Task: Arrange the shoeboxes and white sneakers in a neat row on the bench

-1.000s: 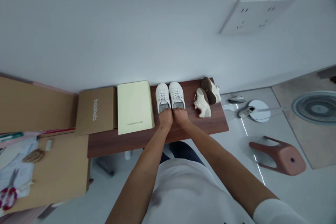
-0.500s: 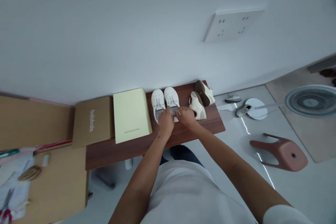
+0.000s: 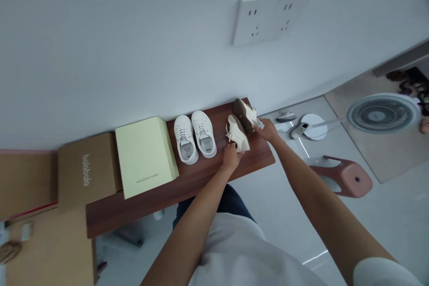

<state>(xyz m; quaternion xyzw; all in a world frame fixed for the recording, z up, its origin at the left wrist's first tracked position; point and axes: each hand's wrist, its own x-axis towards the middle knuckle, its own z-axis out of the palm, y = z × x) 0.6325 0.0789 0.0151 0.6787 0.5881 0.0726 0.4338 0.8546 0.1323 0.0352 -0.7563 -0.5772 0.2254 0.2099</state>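
Observation:
On the dark wooden bench top, a cream sneaker [image 3: 238, 134] lies on its side, and my left hand [image 3: 232, 156] grips it at the heel opening. Behind it to the right, a second cream sneaker [image 3: 246, 115] is also tipped over, its brown sole facing left. My right hand [image 3: 267, 130] has its fingers closed on that one's heel end. To the left, a white sneaker [image 3: 185, 139] and its white mate [image 3: 204, 134] stand upright side by side, toes to the wall, with grey insoles showing.
A pale yellow shoebox [image 3: 144, 152] and a brown cardboard box [image 3: 87, 170] stand at the left of the wooden bench top [image 3: 147, 208]. On the floor at right are a pink stool [image 3: 355, 179], a standing fan [image 3: 382, 114] and loose shoes [image 3: 299, 130]. A wall socket [image 3: 271, 18] is above.
Both hands have left the white sneakers and moved right onto the cream sneakers, one hand on each. The camera view has shifted to the right.

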